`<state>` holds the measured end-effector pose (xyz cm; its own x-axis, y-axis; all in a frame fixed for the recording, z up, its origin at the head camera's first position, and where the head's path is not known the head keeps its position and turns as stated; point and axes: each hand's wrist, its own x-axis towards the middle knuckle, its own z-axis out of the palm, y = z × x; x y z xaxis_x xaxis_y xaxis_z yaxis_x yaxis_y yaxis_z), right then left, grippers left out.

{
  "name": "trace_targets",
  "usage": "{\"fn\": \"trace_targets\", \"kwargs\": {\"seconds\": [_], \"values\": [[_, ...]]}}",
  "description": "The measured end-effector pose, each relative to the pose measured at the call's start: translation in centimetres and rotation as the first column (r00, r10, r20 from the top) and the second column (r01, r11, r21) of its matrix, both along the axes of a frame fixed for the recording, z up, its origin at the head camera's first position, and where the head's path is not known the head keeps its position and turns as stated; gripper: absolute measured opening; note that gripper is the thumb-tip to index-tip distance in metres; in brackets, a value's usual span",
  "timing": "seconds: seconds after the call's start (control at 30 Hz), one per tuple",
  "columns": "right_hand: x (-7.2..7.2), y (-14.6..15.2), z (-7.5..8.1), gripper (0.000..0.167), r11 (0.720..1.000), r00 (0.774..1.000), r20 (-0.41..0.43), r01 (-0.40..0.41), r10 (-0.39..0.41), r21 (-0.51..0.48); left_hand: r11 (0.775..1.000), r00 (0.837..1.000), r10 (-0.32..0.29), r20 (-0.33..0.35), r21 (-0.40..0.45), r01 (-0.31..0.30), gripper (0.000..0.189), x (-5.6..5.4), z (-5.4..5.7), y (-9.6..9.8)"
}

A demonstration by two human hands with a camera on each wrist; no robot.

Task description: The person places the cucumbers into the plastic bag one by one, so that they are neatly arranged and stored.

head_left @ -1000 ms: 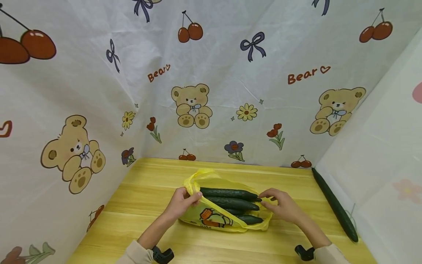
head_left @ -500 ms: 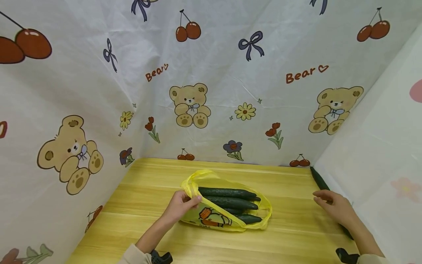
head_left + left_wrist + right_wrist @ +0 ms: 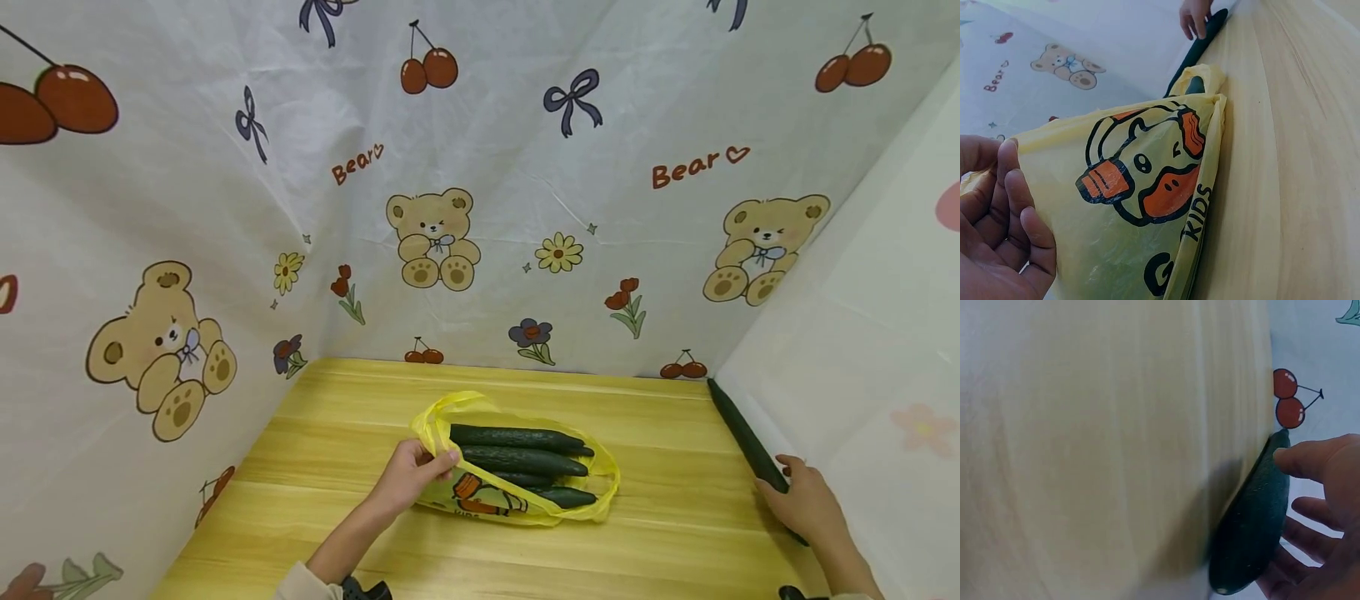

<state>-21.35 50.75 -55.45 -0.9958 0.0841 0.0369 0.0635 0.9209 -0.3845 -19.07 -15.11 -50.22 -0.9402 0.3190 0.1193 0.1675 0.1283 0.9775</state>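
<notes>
My left hand (image 3: pixel 411 475) pinches the near-left rim of a yellow plastic bag (image 3: pixel 491 510) between thumb and fingers. Several dark green cucumbers (image 3: pixel 517 438) lie inside the bag, their right ends showing at its mouth. The left wrist view shows the bag's printed side (image 3: pixel 1110 244), with a cartoon duck on it. At the right, my right hand (image 3: pixel 808 500) straddles a single long cucumber (image 3: pixel 742 429) lying on the table. In the right wrist view the thumb is over one side of this cucumber (image 3: pixel 1254 519) and the spread fingers are along the other; firm contact cannot be made out.
The wood-grain table (image 3: pixel 337 533) meets a white patterned cloth (image 3: pixel 495 150) at the back. Another pale sheet (image 3: pixel 862 358) rises along the right edge, close beside the lone cucumber. A cloth wall also stands on the left.
My right hand has left the bag's right end and moved right to the lone cucumber, its fingers now around it. The left hand keeps its hold on the bag's rim.
</notes>
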Motion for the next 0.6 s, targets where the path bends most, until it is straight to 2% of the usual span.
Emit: {"fn": "trace_targets", "kwargs": {"seconds": [0.13,0.27,0.6], "values": [[0.2,0.5,-0.9,0.079,1.000,0.999,0.040,-0.001,0.001,0.001,1.000,1.000,0.004,-0.004,-0.008,-0.004,0.029,0.0,-0.1,0.0],[0.4,0.7,-1.6,0.074,1.000,1.000,0.015,0.013,-0.014,0.016,1.000,1.000,0.000,-0.007,-0.002,0.000,0.029,0.0,-0.1,0.0],[0.6,0.3,-1.4,0.072,1.000,1.000,0.003,0.019,-0.019,0.008,1.000,1.000,0.008,0.011,0.006,-0.008,0.029,0.1,0.0,0.0]]}}
